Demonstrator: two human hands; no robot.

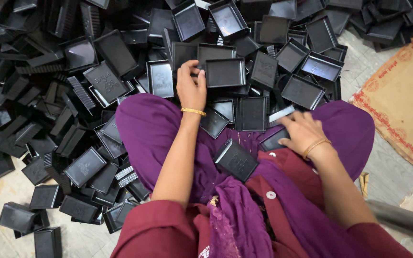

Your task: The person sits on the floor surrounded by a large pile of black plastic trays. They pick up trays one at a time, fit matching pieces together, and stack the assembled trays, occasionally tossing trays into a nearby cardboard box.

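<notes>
- The left hand [190, 86] reaches forward into the heap, its fingers curled over the near left corner of a shallow black tray [224, 72], gripping its rim.
- That tray lies open side up on top of the pile of black trays [63, 95], just ahead of the person's knees and straight in front of the left hand.
- The right hand [303, 132] rests lower, near the right knee, with its fingers bent down onto a second black tray [273, 141] that is half hidden under the palm; it presses or holds that tray, and I cannot tell whether the grip is fully closed.
- A third tray [235, 160] lies tilted in the lap on the purple cloth [144, 124], between the two forearms and touching neither hand.
- Each wrist wears a gold bangle [193, 112].
- The pile spreads over the floor [5, 200] from the upper edge of the view round to the person's left side, the trays lying at all angles, some face up, some on edge, some overturned.
- A flattened sheet of brown cardboard [402, 100] lies on the floor at the right, well apart from both hands.
- A grey metal pipe [402, 220] crosses the lower right corner.
</notes>
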